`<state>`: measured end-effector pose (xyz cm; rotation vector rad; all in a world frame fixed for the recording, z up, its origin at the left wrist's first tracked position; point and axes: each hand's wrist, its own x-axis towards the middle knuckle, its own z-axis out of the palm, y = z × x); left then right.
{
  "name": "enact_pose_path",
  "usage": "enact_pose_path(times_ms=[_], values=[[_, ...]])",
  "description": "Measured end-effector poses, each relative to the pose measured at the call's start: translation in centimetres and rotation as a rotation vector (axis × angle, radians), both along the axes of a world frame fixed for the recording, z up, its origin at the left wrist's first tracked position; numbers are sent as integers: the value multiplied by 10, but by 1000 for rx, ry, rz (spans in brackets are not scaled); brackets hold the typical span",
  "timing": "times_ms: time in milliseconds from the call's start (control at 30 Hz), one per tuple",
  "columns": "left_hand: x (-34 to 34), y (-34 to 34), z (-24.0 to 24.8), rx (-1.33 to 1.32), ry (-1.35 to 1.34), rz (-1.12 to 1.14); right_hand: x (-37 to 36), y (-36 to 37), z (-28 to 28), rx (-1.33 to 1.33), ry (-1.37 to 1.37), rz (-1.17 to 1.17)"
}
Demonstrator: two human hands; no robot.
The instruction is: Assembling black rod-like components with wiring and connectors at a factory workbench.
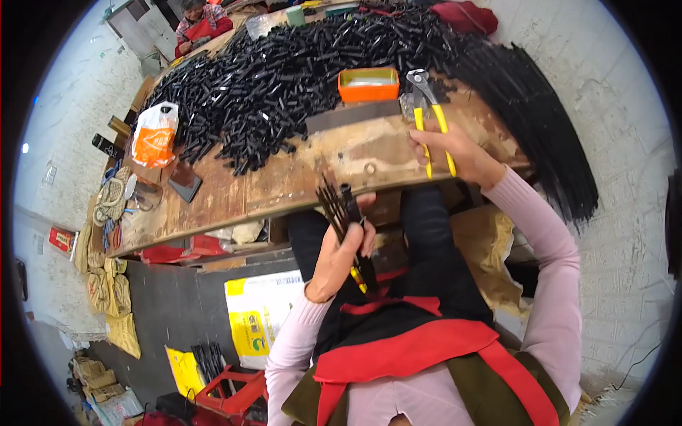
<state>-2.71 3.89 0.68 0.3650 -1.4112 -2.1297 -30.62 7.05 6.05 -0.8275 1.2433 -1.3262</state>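
Observation:
My right hand [465,153] is closed around the yellow handles of a pair of pincers [420,84]; their metal jaws point away from me, over the table's near edge. My left hand [334,259] grips a bundle of thin black rods [330,201] above my lap. A thicker black piece stands up among them, and something small and yellow shows below the hand. I cannot make out how the rods end inside the palm. Beyond the pincers, an orange rectangular tin [368,94] rests on the wooden table [362,153].
A large heap of short black pieces [263,92] covers the table's far side. Long black strips [547,124] hang over its right end. At left lie an orange-and-white bag [155,138], a phone [185,181] and a glass mug [145,193]. Another person [199,27] sits at the far left.

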Motion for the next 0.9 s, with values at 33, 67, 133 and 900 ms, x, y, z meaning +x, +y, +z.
enact_pose_path(times_ms=[33,67,133,900], values=[[-2,3,2,1,11,23,21,18,3,-9,49,9],[1,4,2,-36,31,12,46,35,4,-29,48,20],[4,9,6,-89,50,-22,91,67,7,-91,108,44],[18,23,20,-209,-1,-64,148,88,-9,-274,93,-6]])
